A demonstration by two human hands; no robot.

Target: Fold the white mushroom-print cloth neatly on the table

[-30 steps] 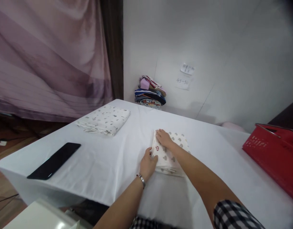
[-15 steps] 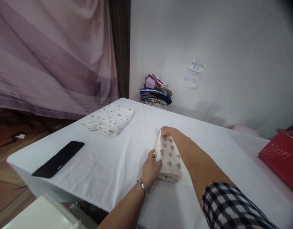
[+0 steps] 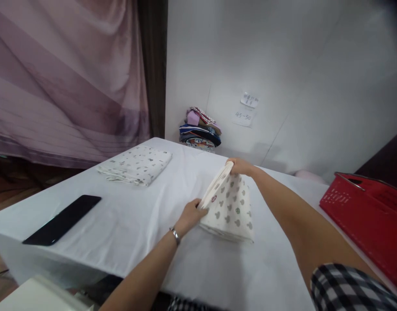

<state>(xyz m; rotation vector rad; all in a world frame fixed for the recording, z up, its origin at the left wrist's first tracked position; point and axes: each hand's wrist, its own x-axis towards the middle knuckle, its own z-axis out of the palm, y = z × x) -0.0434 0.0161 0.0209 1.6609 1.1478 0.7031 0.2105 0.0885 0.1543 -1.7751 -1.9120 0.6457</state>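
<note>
A white cloth (image 3: 232, 207) printed with grey mushroom-like shapes is folded in layers, tilted up from the table along its left edge. My left hand (image 3: 189, 216), with a silver bracelet at the wrist, pinches its near left corner. At the far upper corner my right hand (image 3: 239, 166) grips the same edge, its fingers partly hidden behind the fabric. The cloth's lower side hangs close to the white tablecloth (image 3: 172, 259). To the left lies another folded white cloth (image 3: 138, 164) with small dark prints, apart from both hands.
A black phone-like slab (image 3: 64, 219) lies at the table's left. Folded clothes (image 3: 201, 129) are stacked by the wall at the back. On the right stands a red basket (image 3: 363, 216) with a metal handle. A pale box (image 3: 43, 296) is at the lower left.
My hands have moved apart, and the printed cloth is spread wider and lifted along its left edge. The view has turned right, showing more of the red basket.
</note>
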